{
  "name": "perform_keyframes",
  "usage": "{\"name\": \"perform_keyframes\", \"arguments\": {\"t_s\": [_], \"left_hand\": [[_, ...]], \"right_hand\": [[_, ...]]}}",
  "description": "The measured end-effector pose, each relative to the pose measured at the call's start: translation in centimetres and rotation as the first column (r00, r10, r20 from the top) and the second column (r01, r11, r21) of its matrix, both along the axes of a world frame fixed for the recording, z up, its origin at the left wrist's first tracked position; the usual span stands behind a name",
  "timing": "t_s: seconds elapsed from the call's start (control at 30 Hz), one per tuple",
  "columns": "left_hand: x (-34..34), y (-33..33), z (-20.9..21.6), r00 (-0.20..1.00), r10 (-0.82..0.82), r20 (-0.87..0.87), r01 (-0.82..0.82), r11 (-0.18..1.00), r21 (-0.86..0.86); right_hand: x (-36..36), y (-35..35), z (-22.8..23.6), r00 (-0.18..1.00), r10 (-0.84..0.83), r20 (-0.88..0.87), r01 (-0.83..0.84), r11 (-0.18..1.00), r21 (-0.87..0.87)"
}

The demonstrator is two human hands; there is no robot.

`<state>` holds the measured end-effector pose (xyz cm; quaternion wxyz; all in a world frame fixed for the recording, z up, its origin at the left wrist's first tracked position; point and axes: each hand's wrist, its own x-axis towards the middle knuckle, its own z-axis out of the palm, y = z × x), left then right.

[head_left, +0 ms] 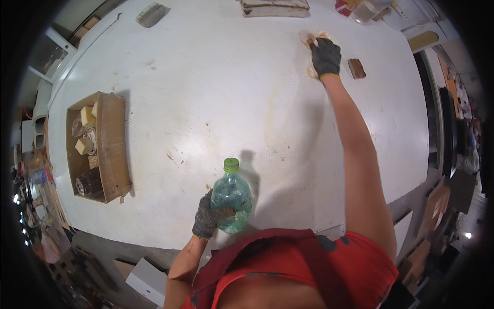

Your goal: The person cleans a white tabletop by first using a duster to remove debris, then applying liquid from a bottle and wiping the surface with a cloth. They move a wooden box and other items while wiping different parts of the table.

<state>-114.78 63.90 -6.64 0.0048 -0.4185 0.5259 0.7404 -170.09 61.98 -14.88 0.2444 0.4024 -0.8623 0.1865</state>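
My left hand (207, 215), in a dark grey work glove, is wrapped round a greenish clear plastic bottle (232, 193) with a green cap, held upright at the near edge of the white table (195, 103). Far to the right, my outstretched right hand (326, 55), gloved the same way, presses a crumpled pale, orange-stained rag (307, 38) onto the tabletop. Just right of that hand lies a small brown block (356, 68). Faint yellowish streaks and brown specks mark the white surface between my hands.
An open cardboard box (114, 147) with yellowish blocks and wrapped items stands at the left. A grey block-like object (153, 15) lies at the far left. At the far edge are a folded whitish bundle (275, 7) and clear containers (368, 10).
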Motion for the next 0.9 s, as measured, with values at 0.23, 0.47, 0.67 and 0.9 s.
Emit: {"name": "perform_keyframes", "arguments": {"t_s": [0.23, 0.47, 0.67, 0.9], "left_hand": [[1.7, 0.6, -1.8, 0.997, 0.068, 0.040, -0.064, 0.995, -0.078], [1.0, 0.3, -0.6, 0.983, 0.156, -0.097, -0.148, 0.986, 0.082], [-1.9, -0.3, 0.9, 0.999, -0.034, -0.035, 0.035, 0.999, 0.040], [-6.1, -0.7, 0.8, 0.998, -0.017, -0.052, 0.028, 0.977, 0.212]], "right_hand": [[14.7, -7.2, 0.4, 0.767, 0.561, 0.312, -0.604, 0.795, 0.054], [21.0, 10.3, 2.4, 0.477, 0.802, 0.359, -0.879, 0.422, 0.224], [5.6, 1.2, 2.4, 0.923, 0.379, 0.064, -0.383, 0.895, 0.228], [1.2, -3.8, 0.9, 0.970, 0.167, 0.175, -0.201, 0.959, 0.199]]}}
